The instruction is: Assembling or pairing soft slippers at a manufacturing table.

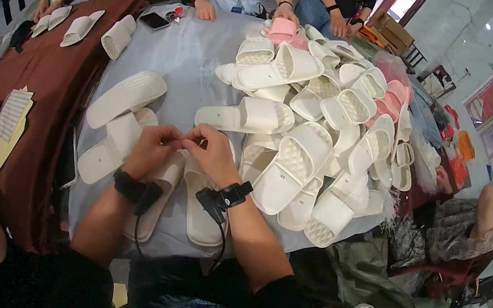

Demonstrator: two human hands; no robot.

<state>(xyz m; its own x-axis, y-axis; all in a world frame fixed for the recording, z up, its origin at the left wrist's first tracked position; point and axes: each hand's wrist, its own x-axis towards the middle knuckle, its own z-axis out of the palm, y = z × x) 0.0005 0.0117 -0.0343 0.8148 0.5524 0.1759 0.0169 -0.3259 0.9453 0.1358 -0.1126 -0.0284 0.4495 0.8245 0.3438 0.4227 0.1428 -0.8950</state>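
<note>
My left hand point(153, 147) and my right hand point(213, 152) meet fingertip to fingertip above a pair of white slippers. Each is pinched closed, and whatever lies between the fingers is hidden or too small to name. Below my left wrist lies one white slipper point(148, 222); another white slipper point(203, 230) lies beside it under my right wrist. Both forearms partly cover the pair. Just left of my left hand rests a white slipper point(97, 162), and a white slipper lying sole up point(127, 98) sits farther off.
A heap of white slippers point(300, 143) covers the right of the grey-covered table point(188, 74), with pink slippers point(390, 99) among them. A phone point(154, 21) lies at the far side. Left stands a brown-covered table point(36, 140) with papers point(8, 123). Several people sit or stand around.
</note>
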